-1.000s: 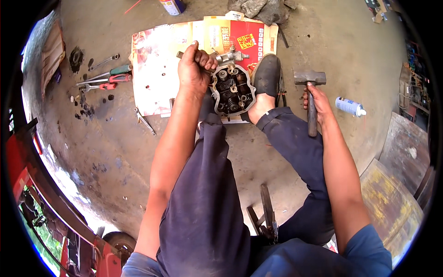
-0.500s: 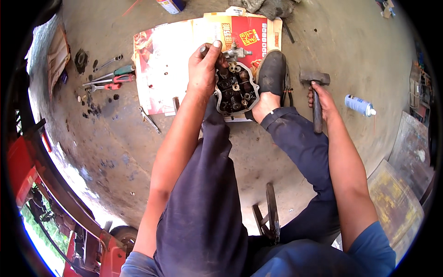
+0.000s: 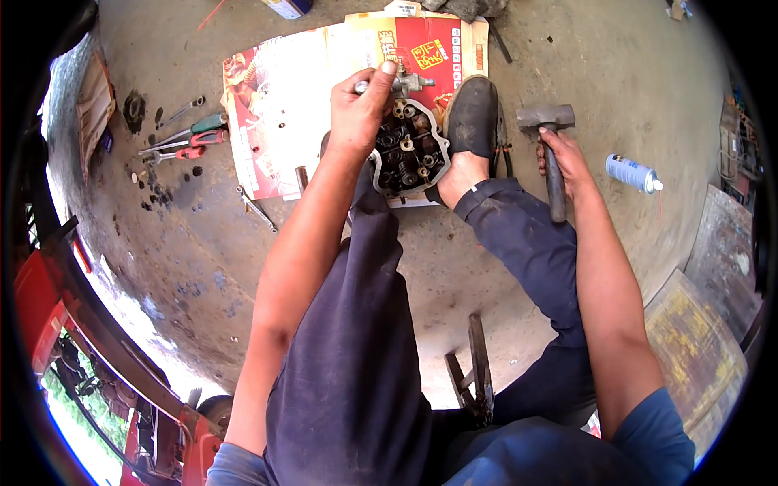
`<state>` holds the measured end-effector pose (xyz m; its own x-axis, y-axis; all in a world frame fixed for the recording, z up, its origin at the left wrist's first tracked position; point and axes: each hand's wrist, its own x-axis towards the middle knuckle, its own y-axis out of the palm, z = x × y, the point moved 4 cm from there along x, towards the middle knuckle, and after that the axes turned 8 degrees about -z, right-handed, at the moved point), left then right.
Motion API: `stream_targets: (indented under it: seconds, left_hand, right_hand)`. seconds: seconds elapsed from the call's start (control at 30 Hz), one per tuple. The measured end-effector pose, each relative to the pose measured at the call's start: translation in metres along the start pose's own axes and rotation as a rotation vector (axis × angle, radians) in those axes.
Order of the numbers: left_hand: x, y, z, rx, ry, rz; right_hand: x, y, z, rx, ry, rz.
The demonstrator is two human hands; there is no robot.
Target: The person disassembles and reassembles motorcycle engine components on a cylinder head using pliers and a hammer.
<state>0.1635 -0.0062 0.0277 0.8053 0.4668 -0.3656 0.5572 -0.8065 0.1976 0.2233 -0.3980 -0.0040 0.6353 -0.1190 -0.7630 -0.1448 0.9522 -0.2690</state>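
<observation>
My left hand (image 3: pixel 361 109) is closed around a short metal rod (image 3: pixel 361 87), above the upper-left of an oily engine cylinder head (image 3: pixel 409 146). The head sits between my shoes on a red and white cardboard sheet (image 3: pixel 279 97), with a silvery metal fitting (image 3: pixel 415 83) behind it. My right hand (image 3: pixel 567 159) grips a hammer with a heavy steel head (image 3: pixel 545 117) and dark handle (image 3: pixel 557 197), held out right of my right shoe (image 3: pixel 474 113). Pliers (image 3: pixel 502 155) lie beside that shoe.
Screwdrivers (image 3: pixel 207 123) and wrenches (image 3: pixel 254 206) lie on the concrete at left. A spray can (image 3: pixel 630 173) lies at right, near leaning panels (image 3: pixel 693 348). Stones (image 3: pixel 472 6) are at the top. A red machine (image 3: pixel 39 287) stands at lower left; a wooden stool (image 3: pixel 478 364) is below me.
My left hand has shifted right and turned, so the rod now points up toward me, its end showing. The hammer is still in my right hand, with little movement apart from the view shifting.
</observation>
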Motion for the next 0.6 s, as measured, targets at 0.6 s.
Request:
stream_targets:
  seconds: [0.6]
  left_hand:
    - [0.006, 0.000, 0.011, 0.051, 0.073, 0.013]
  right_hand:
    - [-0.266, 0.203, 0.290, -0.653, -1.531, 0.079]
